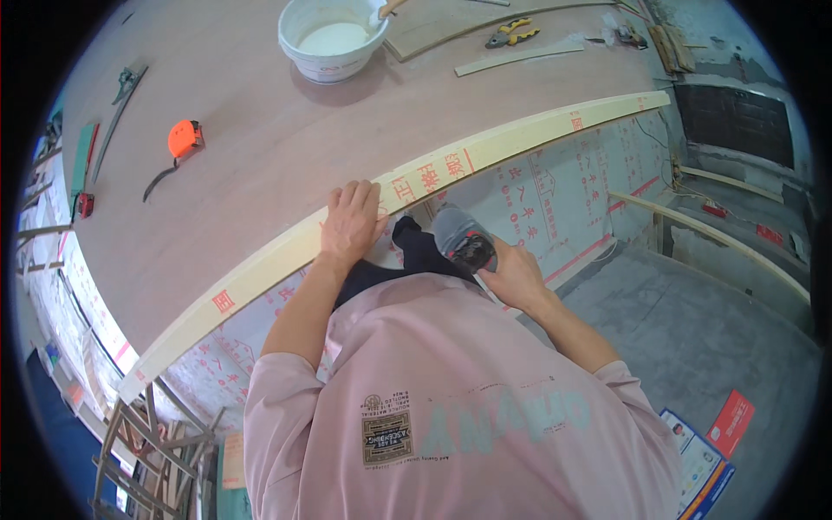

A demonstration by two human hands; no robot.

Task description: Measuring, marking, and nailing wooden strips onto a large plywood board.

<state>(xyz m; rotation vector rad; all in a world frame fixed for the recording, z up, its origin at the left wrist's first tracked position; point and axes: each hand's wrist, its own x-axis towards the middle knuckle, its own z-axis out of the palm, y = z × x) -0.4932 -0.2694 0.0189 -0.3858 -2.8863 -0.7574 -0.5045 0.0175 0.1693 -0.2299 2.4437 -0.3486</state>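
A long pale wooden strip (511,146) with red printing runs along the near edge of the broad brown board. My left hand (349,221) grips this strip near its middle, fingers over the top and thumb toward the front side. Wrapped round a grey and black power drill (464,238) is my right hand (513,273), just to the right of my left hand and below the strip. The drill's front end points at the strip's lower side. Whether its tip touches anything is hidden.
On the brown board (251,208) stand a white bucket (328,65), an orange tape measure (184,139), yellow-handled pliers (513,35), a thin wooden slat (520,61) and a combination square (121,104). Wooden trestles (147,451) are at lower left, a long batten (719,238) at right.
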